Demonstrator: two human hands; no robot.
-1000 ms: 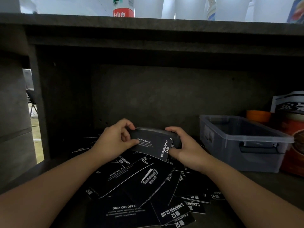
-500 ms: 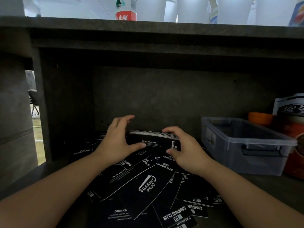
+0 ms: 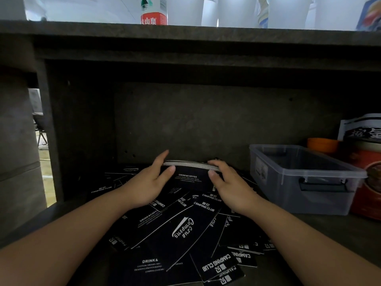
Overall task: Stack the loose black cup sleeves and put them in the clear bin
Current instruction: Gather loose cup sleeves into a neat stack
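Head view: your left hand [image 3: 147,183] and right hand [image 3: 228,182] hold a stack of black cup sleeves [image 3: 190,172] upright on edge between them, each grip curled around one end, thumb on the near face. Loose black sleeves [image 3: 181,230] lie scattered on the counter [image 3: 329,230] just near of it. To the right stands the clear bin [image 3: 305,178], apart from your hands.
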